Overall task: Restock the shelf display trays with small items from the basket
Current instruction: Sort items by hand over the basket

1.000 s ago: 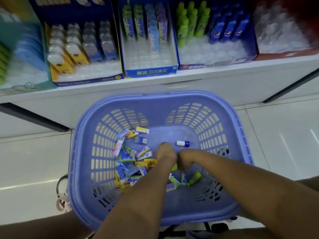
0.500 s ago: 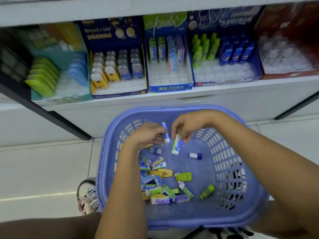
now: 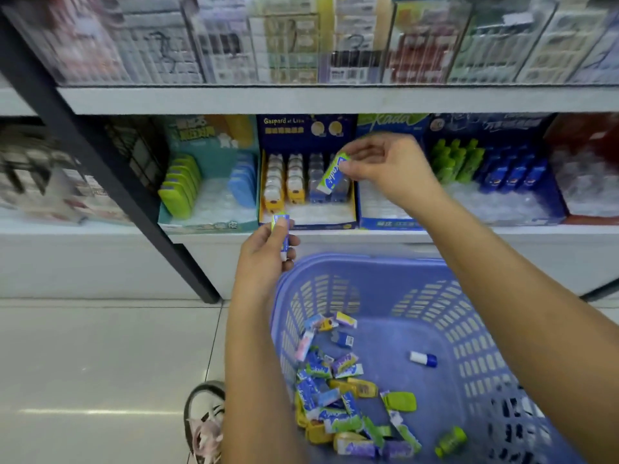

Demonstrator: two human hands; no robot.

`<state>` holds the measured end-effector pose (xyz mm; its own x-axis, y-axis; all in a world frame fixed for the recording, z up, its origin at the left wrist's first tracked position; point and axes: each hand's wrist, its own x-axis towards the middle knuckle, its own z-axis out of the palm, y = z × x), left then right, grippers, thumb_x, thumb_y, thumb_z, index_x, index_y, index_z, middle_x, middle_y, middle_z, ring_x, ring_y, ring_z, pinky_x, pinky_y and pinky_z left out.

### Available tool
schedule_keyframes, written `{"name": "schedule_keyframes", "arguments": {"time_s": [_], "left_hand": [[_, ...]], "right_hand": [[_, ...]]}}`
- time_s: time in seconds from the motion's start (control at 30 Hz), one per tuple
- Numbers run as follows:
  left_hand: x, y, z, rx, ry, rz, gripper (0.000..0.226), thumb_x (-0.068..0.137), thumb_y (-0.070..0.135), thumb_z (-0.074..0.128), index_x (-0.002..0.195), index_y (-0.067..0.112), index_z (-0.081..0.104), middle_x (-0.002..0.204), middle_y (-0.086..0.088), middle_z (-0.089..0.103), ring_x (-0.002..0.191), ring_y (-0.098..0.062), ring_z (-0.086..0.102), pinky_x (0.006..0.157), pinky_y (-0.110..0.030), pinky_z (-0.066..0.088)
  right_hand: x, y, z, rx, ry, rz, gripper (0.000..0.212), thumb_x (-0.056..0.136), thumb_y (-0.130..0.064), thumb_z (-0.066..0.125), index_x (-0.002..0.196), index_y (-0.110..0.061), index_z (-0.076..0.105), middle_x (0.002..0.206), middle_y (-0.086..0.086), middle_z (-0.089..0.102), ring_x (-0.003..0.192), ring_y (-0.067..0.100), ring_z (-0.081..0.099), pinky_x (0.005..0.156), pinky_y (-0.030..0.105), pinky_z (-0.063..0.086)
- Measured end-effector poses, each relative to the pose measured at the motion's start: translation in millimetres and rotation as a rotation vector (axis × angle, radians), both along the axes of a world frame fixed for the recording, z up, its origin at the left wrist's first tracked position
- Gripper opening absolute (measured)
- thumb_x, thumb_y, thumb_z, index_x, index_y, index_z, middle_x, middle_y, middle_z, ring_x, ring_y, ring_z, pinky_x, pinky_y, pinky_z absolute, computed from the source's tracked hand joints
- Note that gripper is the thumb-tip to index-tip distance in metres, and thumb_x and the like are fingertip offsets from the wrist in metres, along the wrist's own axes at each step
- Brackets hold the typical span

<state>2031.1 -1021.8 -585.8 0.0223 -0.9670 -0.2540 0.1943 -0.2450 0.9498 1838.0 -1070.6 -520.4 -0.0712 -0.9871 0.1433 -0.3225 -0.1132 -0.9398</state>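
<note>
My right hand (image 3: pixel 385 167) pinches a green and blue Kada packet (image 3: pixel 332 175) in front of the shelf trays, near the navy tray (image 3: pixel 306 222) and the blue Kada tray (image 3: pixel 388 222). Lower and to the left, my left hand (image 3: pixel 266 256) grips another small blue and green packet (image 3: pixel 281 229) just above the rim of the purple basket (image 3: pixel 361 262). Several small packets (image 3: pixel 335 390) lie in a heap on the basket floor, along with a white and blue tube (image 3: pixel 423 359) and a green bottle (image 3: pixel 450 440).
A teal tray (image 3: pixel 207 224) with green and blue cases stands left of the navy one. A tray of green and blue bottles (image 3: pixel 485 169) and a red tray (image 3: pixel 589 216) stand at the right. A black shelf post (image 3: pixel 100 162) slants at the left. A shoe (image 3: pixel 204 423) rests on the tiled floor.
Both hands have risen out of the basket, each holding a packet. The right hand has gone up to the shelf trays; the view has tilted up to show the upper shelf.
</note>
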Motion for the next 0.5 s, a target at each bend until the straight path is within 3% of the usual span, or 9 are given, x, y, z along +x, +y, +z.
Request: {"name": "schedule_keyframes", "arguments": {"time_s": [0.1,0.2,0.27,0.33,0.5], "left_hand": [[6,-4,0,0.030,0.093,0.078,0.029,0.100,0.023,0.041,0.086,0.015,0.065,0.068,0.002,0.058,0.050,-0.006,0.044,0.045,-0.016,0.035],[6,-7,4,0.026,0.178,0.081,0.025,0.098,0.012,0.043,0.086,0.014,0.065,0.072,0.001,0.060,0.051,-0.008,0.047,0.048,-0.018,0.038],[1,-9,5,0.015,0.172,0.050,0.020,0.096,0.010,0.047,0.090,0.016,0.065,0.075,0.003,0.061,0.055,-0.006,0.053,0.053,-0.018,0.044],[-8,-9,5,0.000,0.166,0.008,0.018,0.096,0.010,0.049,0.092,0.017,0.065,0.080,0.003,0.060,0.059,-0.006,0.056,0.057,-0.018,0.048],[-35,-6,3,-0.019,0.186,-0.089,0.018,0.096,0.007,0.049,0.091,0.015,0.064,0.082,0.001,0.057,0.069,-0.011,0.056,0.066,-0.021,0.052]], "right_hand": [[14,-21,0,-0.089,0.053,-0.095,0.016,0.080,-0.006,0.071,0.095,-0.006,0.067,0.087,0.006,0.065,0.077,0.013,0.061,0.075,0.025,0.052],[8,-42,-7,-0.122,0.145,-0.289,0.009,0.086,-0.012,0.063,0.091,-0.008,0.069,0.087,0.003,0.068,0.080,0.015,0.062,0.073,0.020,0.049],[-7,-49,-12,-0.126,0.169,-0.476,0.015,0.089,-0.016,0.056,0.086,-0.006,0.067,0.088,0.013,0.069,0.080,0.021,0.062,0.071,0.027,0.045],[-24,-49,-16,-0.145,0.197,-0.569,0.017,0.090,-0.017,0.055,0.089,-0.005,0.066,0.093,0.016,0.069,0.081,0.020,0.060,0.070,0.024,0.040],[-47,-40,-22,-0.071,0.416,-0.389,0.018,0.086,-0.012,0.064,0.103,-0.009,0.068,0.099,0.008,0.069,0.087,0.014,0.061,0.076,0.017,0.042]]}}
